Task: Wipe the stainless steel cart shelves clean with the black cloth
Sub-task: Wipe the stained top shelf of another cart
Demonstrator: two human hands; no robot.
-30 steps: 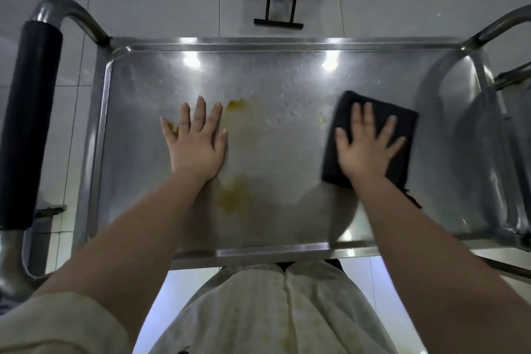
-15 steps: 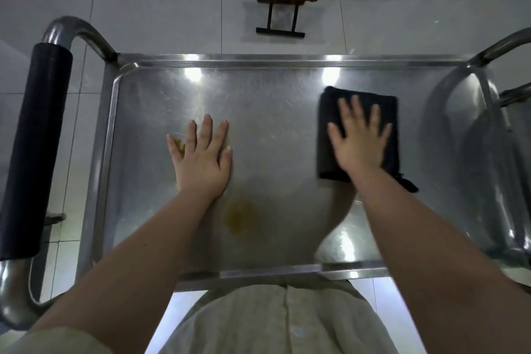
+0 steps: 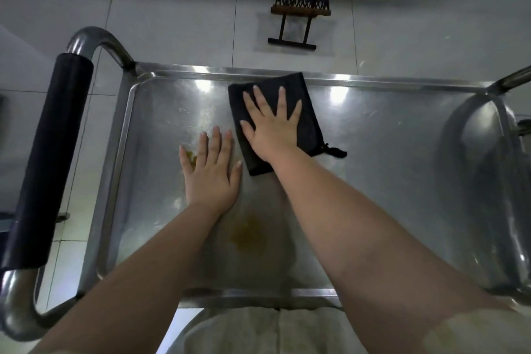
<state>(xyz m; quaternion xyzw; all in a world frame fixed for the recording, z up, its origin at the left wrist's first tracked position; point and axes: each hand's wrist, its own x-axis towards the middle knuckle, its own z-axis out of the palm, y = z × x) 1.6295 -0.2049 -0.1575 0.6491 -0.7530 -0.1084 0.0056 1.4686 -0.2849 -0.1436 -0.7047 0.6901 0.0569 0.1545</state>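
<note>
Looking down onto the top shelf of the stainless steel cart. Pressing the black cloth flat against that shelf with the right hand, close to the shelf's far rim and a little left of its middle, with one corner of the cloth reaching that rim. Wide grip there: fingers straight and spread, palm down on the fabric, curled round nothing. Trailing from the cloth's right corner onto the bare steel, a small black loop.

Resting the left hand flat on the shelf as well, nearer the shelf's left end and closer to its near rim, just beside the cloth's left edge; cannot tell whether touching it. Wide grip here too: fingers straight and close together, holding nothing. Peeking out at those fingertips, on the shelf's surface, a small yellow smear. Lying between the two forearms, toward the shelf's near rim, a larger yellow-brown stain.

Running along the shelf's left end, a curved steel handle with a black sleeve. Rising at the shelf's right end, more steel tubing. Standing on the pale tiled floor beyond the shelf's far rim, a small dark rack. Showing below the shelf's near rim, a pale garment.
</note>
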